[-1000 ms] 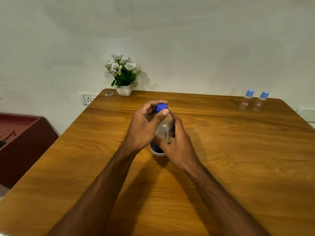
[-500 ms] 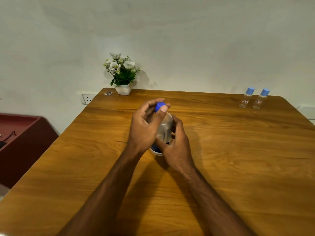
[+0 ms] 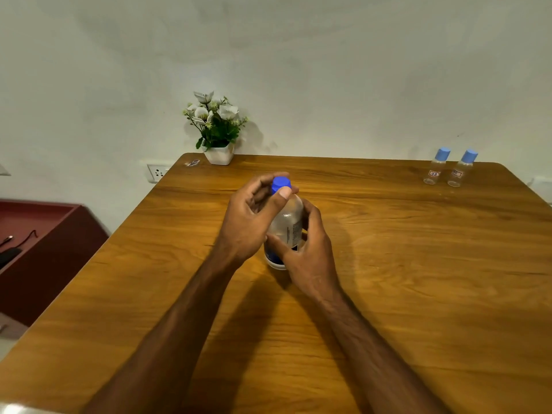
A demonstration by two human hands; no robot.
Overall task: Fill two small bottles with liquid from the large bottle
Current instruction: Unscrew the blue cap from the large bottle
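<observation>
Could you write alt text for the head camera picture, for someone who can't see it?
A person's left hand pinches the blue cap of a large bottle standing on a wooden table, while the right hand grips its body. Two small capped bottles stand far right; a potted plant sits by the wall.

Glossy wood-grain table [image 3: 388, 264]; clear plastic large bottle [image 3: 288, 222], blue cap [image 3: 281, 183].

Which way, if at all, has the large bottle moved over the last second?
No. The large bottle keeps its place on the table relative to the flower pot.
</observation>
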